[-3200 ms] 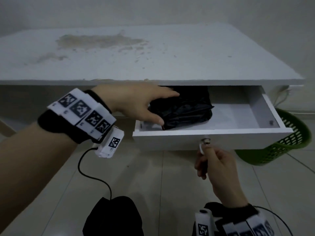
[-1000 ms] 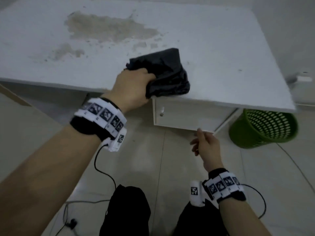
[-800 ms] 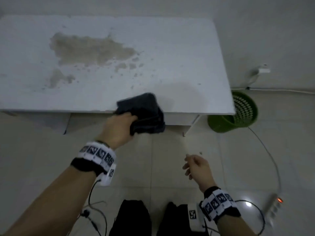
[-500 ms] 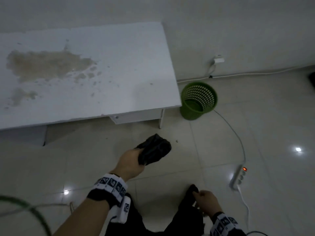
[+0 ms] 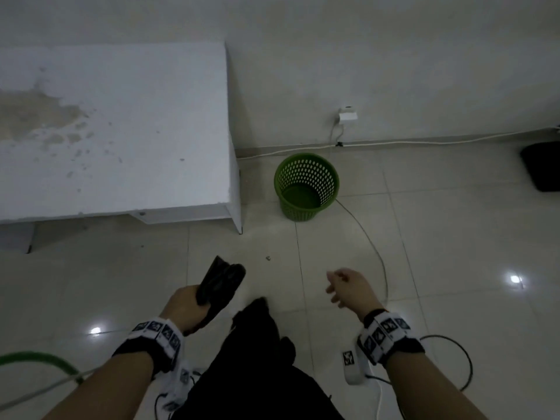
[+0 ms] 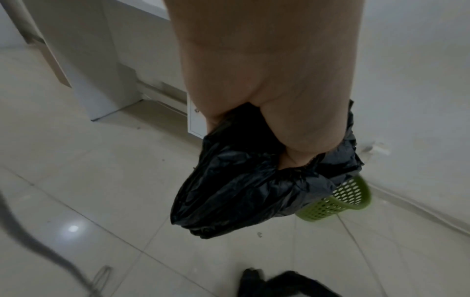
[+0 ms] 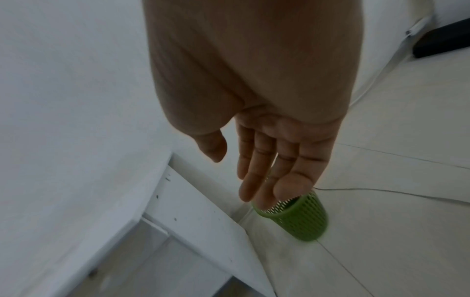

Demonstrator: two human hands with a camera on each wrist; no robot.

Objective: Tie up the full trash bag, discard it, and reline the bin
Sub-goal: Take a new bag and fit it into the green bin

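Note:
A folded black trash bag [image 5: 219, 281] is gripped in my left hand [image 5: 188, 304] above the tiled floor; in the left wrist view the crumpled bag [image 6: 254, 180] bulges out from under the curled fingers. The green perforated bin [image 5: 306, 186] stands unlined on the floor beside the desk's right end, well ahead of both hands; it also shows in the left wrist view [image 6: 335, 199] and the right wrist view [image 7: 300, 219]. My right hand [image 5: 345, 284] hangs free to the right with relaxed, nearly straight fingers [image 7: 259, 172], holding nothing.
The white desk [image 5: 121, 131] with a stained top fills the left; its drawer front [image 5: 181, 215] is closed. A thin cable [image 5: 372, 247] runs across the floor from the wall socket [image 5: 348, 116] past the bin. A black object [image 5: 542, 165] lies at far right.
The bag was lifted from the open drawer, the drawer was closed, and I stood back from the desk. My left hand carried the bag lower, and my right hand rose from my leg.

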